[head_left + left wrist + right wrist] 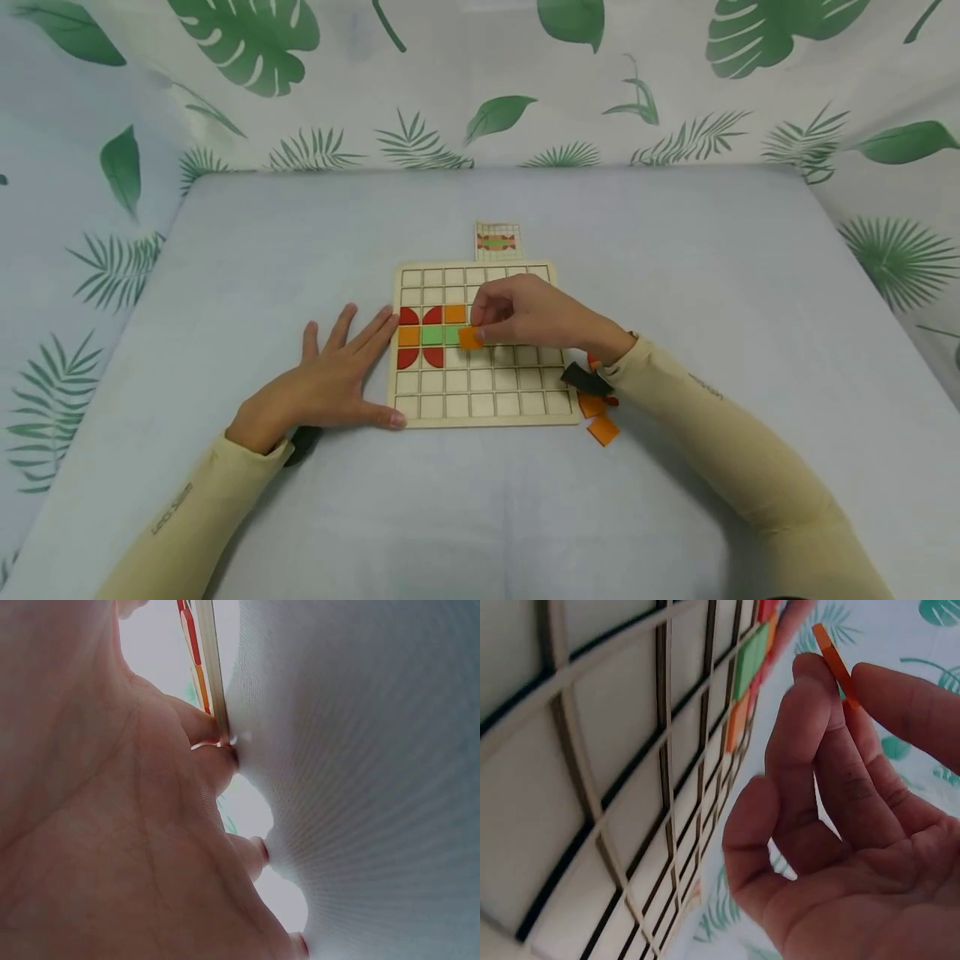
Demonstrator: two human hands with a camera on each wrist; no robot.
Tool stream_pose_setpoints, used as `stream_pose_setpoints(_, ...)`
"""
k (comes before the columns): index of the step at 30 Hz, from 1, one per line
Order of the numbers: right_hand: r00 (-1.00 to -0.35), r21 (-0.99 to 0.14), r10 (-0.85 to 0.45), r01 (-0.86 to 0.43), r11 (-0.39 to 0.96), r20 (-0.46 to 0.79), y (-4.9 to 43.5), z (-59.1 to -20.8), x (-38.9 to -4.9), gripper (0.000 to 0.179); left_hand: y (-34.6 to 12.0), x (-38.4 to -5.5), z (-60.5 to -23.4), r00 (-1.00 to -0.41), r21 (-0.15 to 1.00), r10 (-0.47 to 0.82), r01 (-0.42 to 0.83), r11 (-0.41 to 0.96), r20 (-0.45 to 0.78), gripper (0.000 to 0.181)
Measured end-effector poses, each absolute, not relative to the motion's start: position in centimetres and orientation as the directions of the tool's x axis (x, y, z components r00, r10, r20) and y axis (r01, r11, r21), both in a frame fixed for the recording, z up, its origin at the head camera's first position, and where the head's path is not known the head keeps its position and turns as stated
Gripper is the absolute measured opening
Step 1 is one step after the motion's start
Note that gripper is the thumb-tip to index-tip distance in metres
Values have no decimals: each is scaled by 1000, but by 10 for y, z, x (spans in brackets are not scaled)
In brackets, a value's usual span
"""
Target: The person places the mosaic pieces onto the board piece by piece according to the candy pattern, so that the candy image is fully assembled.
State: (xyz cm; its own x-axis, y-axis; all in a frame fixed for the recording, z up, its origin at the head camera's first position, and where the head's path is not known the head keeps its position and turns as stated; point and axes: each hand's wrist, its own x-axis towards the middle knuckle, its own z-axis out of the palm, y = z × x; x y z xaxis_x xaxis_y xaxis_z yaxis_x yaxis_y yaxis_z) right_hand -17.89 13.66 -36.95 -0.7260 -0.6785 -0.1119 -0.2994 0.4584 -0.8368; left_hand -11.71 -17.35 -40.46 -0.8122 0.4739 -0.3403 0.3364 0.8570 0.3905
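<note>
A wooden grid board lies flat on the cloth-covered table. Between thumb and fingers, my right hand pinches an orange square tile over the board's middle; the right wrist view shows the tile edge-on, apart from the grid. My left hand lies with spread, straight fingers, its thumb and a fingertip touching the board's left edge. On the board's left sit red quarter-round pieces, orange squares and green squares. My right hand hides some cells.
A pattern card lies just behind the board. Loose orange tiles and some red pieces lie by the board's right edge, partly covered by the dark strap at my right wrist. Leaf-print cloth hangs behind the table.
</note>
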Motion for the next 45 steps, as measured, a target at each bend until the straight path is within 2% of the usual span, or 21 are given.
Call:
stream_pose_setpoints(18, -695, -745, -698, -373, 553, -170, 106, -378, -175, 5, -175, -118, -407, -813, 385, 472, 337, 859, -341, 137)
stream_pose_setpoints(31, -698, -720, -689, -375, 583, -195, 99, -378, -173, 7, -175, -119, -408, -811, 379, 472, 339, 861, -346, 138)
stream_pose_setpoints(38, -706, -661, -667, -384, 644, -239, 96, -378, -172, 8, -176, -118, -407, -812, 389, 479, 344, 855, -334, 137)
stream_pose_setpoints(45, -709, -645, -675, -421, 638, -205, 94, -383, -171, 7, -175, -118, -407, -811, 386, 481, 348, 854, -333, 136)
